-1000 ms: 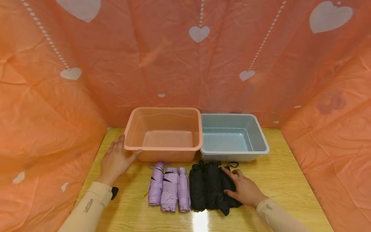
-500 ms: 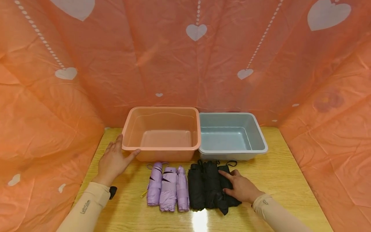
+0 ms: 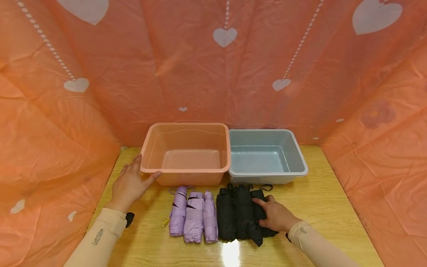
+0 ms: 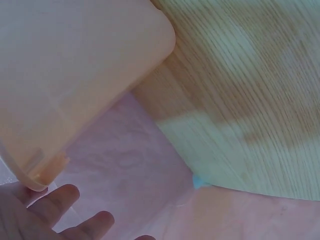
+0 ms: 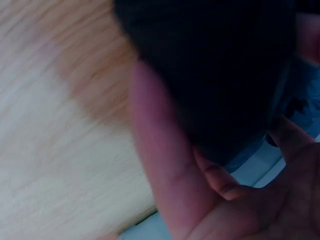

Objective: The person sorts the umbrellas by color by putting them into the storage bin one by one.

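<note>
In the head view my left hand [image 3: 129,185] rests at the front left corner of an orange plastic basin [image 3: 190,180], thumb on its front rim and fingers spread along its side. The left wrist view has those fingertips [image 4: 62,197] beside the basin's rim. My right hand [image 3: 279,216] grips the rightmost black folded umbrella [image 3: 258,211], thumb and fingers on opposite sides of it. Close up, the right wrist view shows this dark umbrella [image 5: 210,65] between the fingers. Two more black umbrellas [image 3: 244,211] lie against it on the left.
Three lilac folded umbrellas [image 3: 193,222] lie side by side, left of the black ones. A grey-blue basin [image 3: 268,174] stands right of the orange one, touching or nearly so. Orange cloth [image 3: 186,74] with white hearts encloses the wooden table [image 3: 320,207] at back and sides.
My right hand has settled lower and closer around the rightmost black umbrella, its fingers drawing in. The left hand stays at the orange basin's corner. The head view has shifted slightly.
</note>
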The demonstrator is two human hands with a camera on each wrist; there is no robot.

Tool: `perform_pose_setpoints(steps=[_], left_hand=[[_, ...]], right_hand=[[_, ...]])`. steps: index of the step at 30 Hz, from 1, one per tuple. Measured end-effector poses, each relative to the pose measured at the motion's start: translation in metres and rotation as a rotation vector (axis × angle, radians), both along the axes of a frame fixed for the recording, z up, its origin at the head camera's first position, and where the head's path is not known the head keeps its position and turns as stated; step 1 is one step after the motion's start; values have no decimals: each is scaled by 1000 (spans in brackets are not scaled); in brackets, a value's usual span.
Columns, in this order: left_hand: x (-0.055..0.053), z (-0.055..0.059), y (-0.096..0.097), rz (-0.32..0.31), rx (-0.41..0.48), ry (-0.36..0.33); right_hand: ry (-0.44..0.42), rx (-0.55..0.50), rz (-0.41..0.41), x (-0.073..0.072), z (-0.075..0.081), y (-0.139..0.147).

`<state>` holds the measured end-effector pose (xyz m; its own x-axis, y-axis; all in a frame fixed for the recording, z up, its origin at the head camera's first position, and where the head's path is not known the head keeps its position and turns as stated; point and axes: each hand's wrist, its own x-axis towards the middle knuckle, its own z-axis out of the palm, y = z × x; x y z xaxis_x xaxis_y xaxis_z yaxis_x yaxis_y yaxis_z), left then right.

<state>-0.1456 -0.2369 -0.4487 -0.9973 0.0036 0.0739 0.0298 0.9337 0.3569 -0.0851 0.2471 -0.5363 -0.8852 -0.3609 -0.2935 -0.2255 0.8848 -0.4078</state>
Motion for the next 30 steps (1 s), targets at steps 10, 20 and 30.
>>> perform_pose_setpoints(steps=[10, 20, 30], left_hand=[[0, 0, 0, 6, -19, -27], [0, 3, 1, 9, -26, -30], [0, 3, 2, 13, -28, -35]], right_hand=[[-44, -134, -59, 5, -2, 5], [-75, -260, -109, 11, 4, 17], [-90, -350, -119, 18, 3, 27]])
